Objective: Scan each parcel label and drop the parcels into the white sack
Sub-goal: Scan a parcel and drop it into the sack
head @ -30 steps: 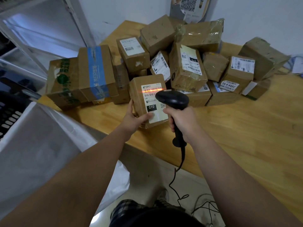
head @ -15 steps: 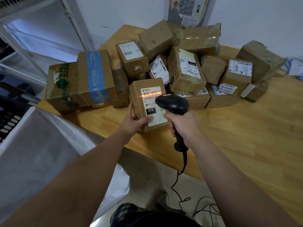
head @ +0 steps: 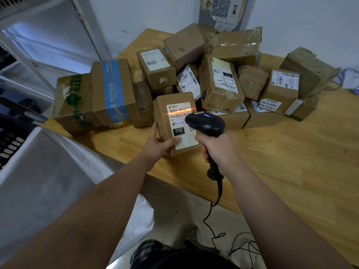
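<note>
A small brown parcel (head: 165, 115) with a white label marked 010 stands tilted near the table's front edge. My left hand (head: 158, 145) grips its lower left side, thumb on the label. My right hand (head: 217, 150) grips the handle of a black barcode scanner (head: 206, 124) just right of the parcel. An orange scan line lies across the barcode at the label's top, and a blue light shows on the scanner. The white sack (head: 48, 181) stands open at the lower left, beside the table.
Several cardboard parcels (head: 219, 84) are heaped at the back of the wooden table (head: 291, 162), with a blue-taped box (head: 112, 90) at the left. The scanner cable (head: 213, 214) hangs to the floor. A black crate (head: 9, 142) sits at far left.
The orange scan line has shifted slightly on the label and now lies on the barcode. Both hands and the parcel keep about the same places; the camera has moved a little.
</note>
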`<move>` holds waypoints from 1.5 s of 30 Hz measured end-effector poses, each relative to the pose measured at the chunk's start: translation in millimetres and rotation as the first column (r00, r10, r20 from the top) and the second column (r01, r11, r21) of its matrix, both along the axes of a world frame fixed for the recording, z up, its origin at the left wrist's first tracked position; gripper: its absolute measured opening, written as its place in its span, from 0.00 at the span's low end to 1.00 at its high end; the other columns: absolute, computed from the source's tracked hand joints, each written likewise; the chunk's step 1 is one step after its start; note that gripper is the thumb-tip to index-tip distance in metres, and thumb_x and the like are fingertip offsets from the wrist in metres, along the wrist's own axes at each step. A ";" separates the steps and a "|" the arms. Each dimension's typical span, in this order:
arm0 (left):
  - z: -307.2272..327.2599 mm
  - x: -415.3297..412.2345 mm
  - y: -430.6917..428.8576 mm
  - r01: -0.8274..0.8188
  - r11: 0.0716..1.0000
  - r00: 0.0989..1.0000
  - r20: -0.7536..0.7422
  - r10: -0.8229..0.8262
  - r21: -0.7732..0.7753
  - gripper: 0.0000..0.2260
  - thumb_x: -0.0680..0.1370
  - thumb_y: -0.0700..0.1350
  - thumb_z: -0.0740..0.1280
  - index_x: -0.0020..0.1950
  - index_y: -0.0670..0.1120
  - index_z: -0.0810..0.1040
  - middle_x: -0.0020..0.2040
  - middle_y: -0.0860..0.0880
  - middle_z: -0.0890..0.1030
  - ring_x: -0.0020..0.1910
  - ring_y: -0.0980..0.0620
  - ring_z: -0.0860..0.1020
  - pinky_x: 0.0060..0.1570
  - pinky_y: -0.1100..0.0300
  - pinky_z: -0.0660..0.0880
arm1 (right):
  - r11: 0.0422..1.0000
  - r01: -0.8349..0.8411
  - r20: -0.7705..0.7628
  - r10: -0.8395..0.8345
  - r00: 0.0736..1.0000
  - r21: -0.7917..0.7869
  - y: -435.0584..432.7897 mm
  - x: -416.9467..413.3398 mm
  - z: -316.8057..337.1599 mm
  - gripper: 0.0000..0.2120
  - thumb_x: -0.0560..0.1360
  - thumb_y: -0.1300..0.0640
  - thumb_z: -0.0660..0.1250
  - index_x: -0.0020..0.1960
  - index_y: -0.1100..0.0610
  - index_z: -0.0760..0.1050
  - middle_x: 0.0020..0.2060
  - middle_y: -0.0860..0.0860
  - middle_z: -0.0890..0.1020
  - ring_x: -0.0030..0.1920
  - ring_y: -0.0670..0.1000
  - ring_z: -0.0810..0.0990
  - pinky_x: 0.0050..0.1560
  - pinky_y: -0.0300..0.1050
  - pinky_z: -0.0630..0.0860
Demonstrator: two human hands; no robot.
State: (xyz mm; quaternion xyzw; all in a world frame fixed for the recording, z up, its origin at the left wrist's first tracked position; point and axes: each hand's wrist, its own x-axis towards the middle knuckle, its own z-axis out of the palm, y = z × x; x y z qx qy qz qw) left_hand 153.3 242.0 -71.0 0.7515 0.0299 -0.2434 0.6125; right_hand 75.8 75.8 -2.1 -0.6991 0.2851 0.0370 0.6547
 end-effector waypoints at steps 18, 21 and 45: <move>13.5 -77.6 102.7 -0.043 0.996 0.994 0.098 0.050 -0.081 0.43 0.69 0.46 0.77 0.75 0.60 0.53 0.59 0.56 0.73 0.52 0.63 0.77 0.42 0.68 0.77 | 0.983 -0.176 0.132 0.168 0.977 0.052 102.2 -23.0 -9.3 0.21 0.74 0.58 0.71 0.24 0.57 0.71 0.21 0.53 0.72 0.24 0.51 0.70 0.34 0.47 0.70; 4.3 -103.6 170.4 -0.118 0.989 0.988 0.091 0.126 -0.088 0.41 0.66 0.50 0.79 0.71 0.64 0.57 0.59 0.51 0.75 0.55 0.58 0.78 0.42 0.65 0.78 | 0.964 -0.252 0.092 0.244 0.965 0.088 157.7 -31.8 -23.7 0.19 0.72 0.59 0.73 0.25 0.56 0.72 0.21 0.53 0.72 0.24 0.52 0.70 0.32 0.47 0.69; -312.6 -97.9 392.1 0.673 -0.068 0.642 -0.628 -0.440 0.736 0.32 0.73 0.54 0.71 0.74 0.54 0.63 0.72 0.41 0.62 0.70 0.38 0.61 0.70 0.44 0.57 | 0.586 -0.796 -0.514 0.640 0.571 -0.153 375.6 -8.4 -305.6 0.22 0.76 0.49 0.68 0.65 0.54 0.66 0.56 0.53 0.78 0.55 0.54 0.79 0.54 0.49 0.77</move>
